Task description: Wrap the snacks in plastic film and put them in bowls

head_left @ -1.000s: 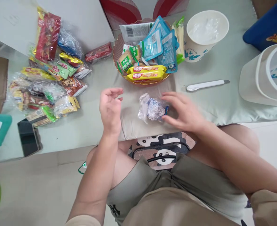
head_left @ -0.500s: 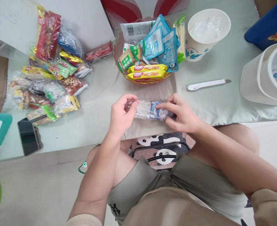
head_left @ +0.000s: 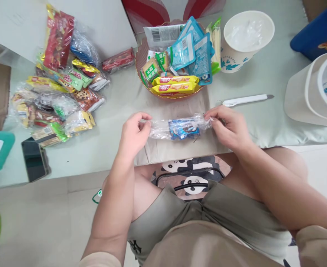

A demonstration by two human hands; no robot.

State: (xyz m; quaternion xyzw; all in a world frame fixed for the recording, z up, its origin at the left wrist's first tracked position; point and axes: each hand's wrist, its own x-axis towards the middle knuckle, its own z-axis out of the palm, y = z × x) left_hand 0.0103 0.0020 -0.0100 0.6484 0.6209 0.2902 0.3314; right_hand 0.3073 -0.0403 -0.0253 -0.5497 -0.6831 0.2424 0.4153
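A clear plastic bag (head_left: 160,129) is stretched sideways just above the table in front of me, with blue snack packets (head_left: 183,128) inside it. My left hand (head_left: 135,134) pinches the bag's left end between thumb and fingers. At the other end, my right hand (head_left: 230,127) grips the crumpled plastic. Behind the bag stands a gold-rimmed bowl (head_left: 140,63) holding yellow nabati wafer packs (head_left: 176,88), blue pouches (head_left: 183,52) and green-labelled biscuits (head_left: 151,69).
A white utility knife (head_left: 245,100) lies beyond my right hand. Behind it stands a paper cup (head_left: 230,55) with crumpled plastic inside. White bins (head_left: 299,91) are at the right. Bagged snacks (head_left: 59,91) are piled on the left near a phone (head_left: 34,159).
My right hand has moved right to the bag's end, and the bag is now drawn out longer. The blue packets show more fully. My left hand has shifted slightly left.
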